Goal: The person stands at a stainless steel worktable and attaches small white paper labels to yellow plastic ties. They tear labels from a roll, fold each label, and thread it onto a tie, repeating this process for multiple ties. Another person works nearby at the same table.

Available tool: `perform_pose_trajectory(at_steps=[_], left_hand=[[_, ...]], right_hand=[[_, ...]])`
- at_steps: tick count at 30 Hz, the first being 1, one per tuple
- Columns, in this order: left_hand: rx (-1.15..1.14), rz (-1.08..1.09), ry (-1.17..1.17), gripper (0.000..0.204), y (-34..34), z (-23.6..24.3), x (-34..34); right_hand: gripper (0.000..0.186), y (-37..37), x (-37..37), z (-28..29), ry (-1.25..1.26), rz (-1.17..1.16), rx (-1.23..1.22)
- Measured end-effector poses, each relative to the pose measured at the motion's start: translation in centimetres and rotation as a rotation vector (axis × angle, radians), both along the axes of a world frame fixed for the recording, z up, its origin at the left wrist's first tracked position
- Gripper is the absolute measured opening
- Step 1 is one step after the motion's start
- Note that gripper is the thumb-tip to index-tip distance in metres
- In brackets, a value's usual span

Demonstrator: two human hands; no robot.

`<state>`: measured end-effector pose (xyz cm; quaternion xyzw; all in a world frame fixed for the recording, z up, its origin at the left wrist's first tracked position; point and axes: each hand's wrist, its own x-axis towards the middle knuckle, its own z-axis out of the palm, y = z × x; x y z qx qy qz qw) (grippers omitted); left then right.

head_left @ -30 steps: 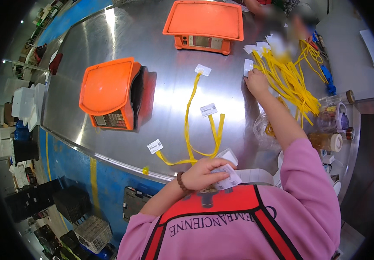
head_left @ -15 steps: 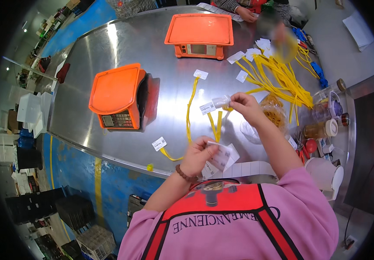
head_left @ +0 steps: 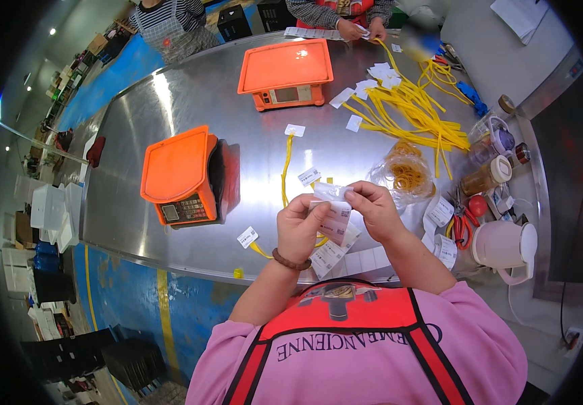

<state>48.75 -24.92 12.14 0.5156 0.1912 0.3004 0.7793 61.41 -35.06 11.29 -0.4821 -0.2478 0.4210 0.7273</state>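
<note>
Broadly, the steel tabletop (head_left: 170, 101) carries two orange scales (head_left: 178, 177) and loose yellow ties (head_left: 413, 111). Above its near edge, both hands pinch a label strip (head_left: 335, 226): left hand (head_left: 299, 226) low, right hand (head_left: 372, 209) at the top. Peeling crookedly could likely tear or crease a label.

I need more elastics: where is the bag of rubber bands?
Head view, right of centre: the bag of rubber bands lies just beyond the right hand, below the yellow ties.

White label strip (head_left: 334, 226) pinched in my hands, white tags (head_left: 376, 75) on yellow ties, small grey screens (head_left: 285, 95) on two orange scales
</note>
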Motion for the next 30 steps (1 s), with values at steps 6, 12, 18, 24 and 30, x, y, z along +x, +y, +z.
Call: perform_pose_trajectory(at_steps=[6,12,18,24,30], left_hand=[[0.438,0.235,-0.002,0.013,0.8,-1.1,0.4],[0.151,0.098,0.110,0.014,0.0,0.1,-0.6],[0.269,0.060,0.146,0.019,0.1,-2.0,0.6],[-0.189,-0.094,0.072,0.020,-0.3,-1.4,0.9],[-0.092,-0.232,-0.048,0.019,2.1,-0.4,-0.1]], right_hand=[[0.019,0.1,-0.6,0.7,-0.214,-0.183,-0.074],[0.019,0.7,-1.1,0.1,-0.362,-0.290,-0.134],[0.016,2.3,-2.3,-0.3,-0.599,-0.454,-0.099],[0.014,3.6,0.0,-0.6,-0.575,-0.636,-0.081],[0.017,3.3,2.5,-1.3,-0.467,-0.374,-0.110]])
